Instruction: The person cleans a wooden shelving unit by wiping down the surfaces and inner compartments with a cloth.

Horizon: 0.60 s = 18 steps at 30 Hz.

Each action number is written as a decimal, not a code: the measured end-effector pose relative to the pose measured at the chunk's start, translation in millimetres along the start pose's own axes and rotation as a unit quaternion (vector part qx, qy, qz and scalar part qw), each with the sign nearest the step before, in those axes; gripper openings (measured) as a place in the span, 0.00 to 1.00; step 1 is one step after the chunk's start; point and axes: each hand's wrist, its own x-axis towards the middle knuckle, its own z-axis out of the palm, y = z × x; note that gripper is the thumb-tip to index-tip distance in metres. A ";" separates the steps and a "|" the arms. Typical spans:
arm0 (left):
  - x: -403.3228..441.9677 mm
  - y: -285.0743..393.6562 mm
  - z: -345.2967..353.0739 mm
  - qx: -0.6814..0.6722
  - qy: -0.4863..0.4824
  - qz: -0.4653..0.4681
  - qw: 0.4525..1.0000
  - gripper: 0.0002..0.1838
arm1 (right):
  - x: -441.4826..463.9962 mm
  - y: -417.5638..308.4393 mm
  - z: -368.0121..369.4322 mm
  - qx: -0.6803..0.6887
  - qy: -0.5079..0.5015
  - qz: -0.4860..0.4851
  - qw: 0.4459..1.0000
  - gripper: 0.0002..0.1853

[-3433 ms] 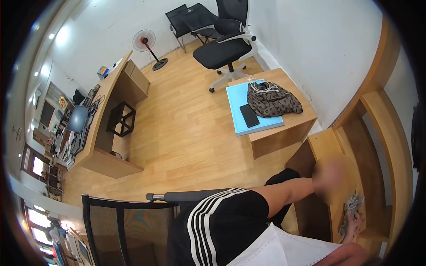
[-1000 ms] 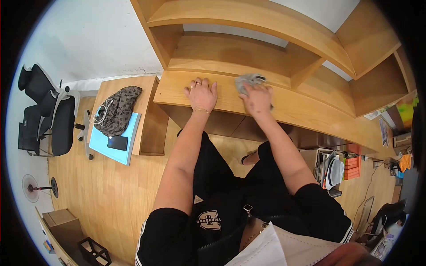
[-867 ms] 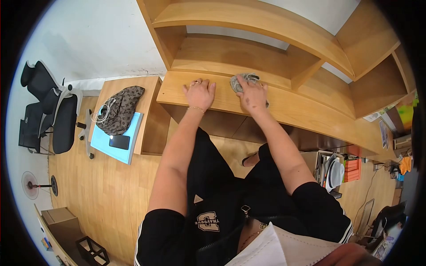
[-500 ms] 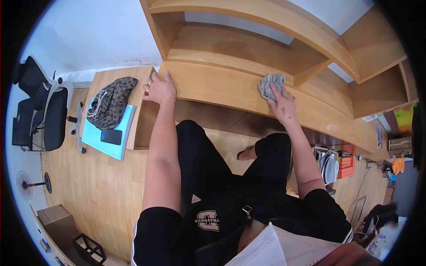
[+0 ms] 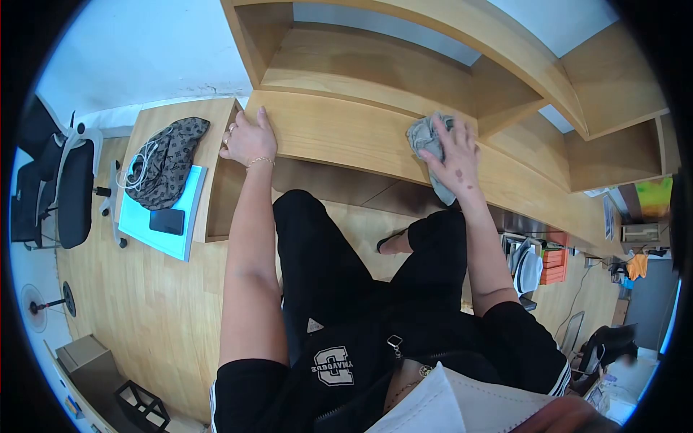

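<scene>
A crumpled grey cloth (image 5: 426,137) lies on the wooden desk (image 5: 339,130), part of it drooping over the front edge. My right hand (image 5: 456,153) rests on top of it with the fingers spread and the thumb across the fabric. At the desk's left end, my left hand (image 5: 249,141) has its fingers bent over the edge, the thumb pointing away from me; the fingertips are partly hidden. Just left of that hand stands a low wooden cabinet (image 5: 216,209).
On the cabinet are a patterned dark fabric bundle (image 5: 170,162), a white cable (image 5: 137,169), a light blue folder (image 5: 141,227) and a phone (image 5: 167,221). Wooden shelves (image 5: 361,68) rise behind the desk. A black office chair (image 5: 76,187) and a fan (image 5: 43,306) stand left.
My right hand has spread its fingers, and the cloth, bunched before, now hangs lower over the desk's front edge. The view has shifted slightly; my left hand keeps its place.
</scene>
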 end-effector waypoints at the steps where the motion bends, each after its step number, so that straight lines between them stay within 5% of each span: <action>1: 0.1 -0.3 1.7 0.002 0.006 0.003 1.000 0.30 | 0.3 0.8 5.5 0.028 -0.018 -0.023 0.999 0.36; 3: -0.3 1.9 -2.7 0.005 -0.012 -0.004 1.000 0.30 | 1.5 2.0 24.6 0.086 -0.053 -0.067 0.993 0.34; 11: 0.5 2.4 1.9 0.023 0.001 -0.007 1.000 0.30 | 9.7 -48.1 60.2 0.152 0.068 -0.040 0.985 0.23; 18: 0.7 0.5 0.6 0.021 0.001 -0.003 1.000 0.31 | 32.7 -81.6 53.1 0.137 -0.024 -0.096 0.986 0.20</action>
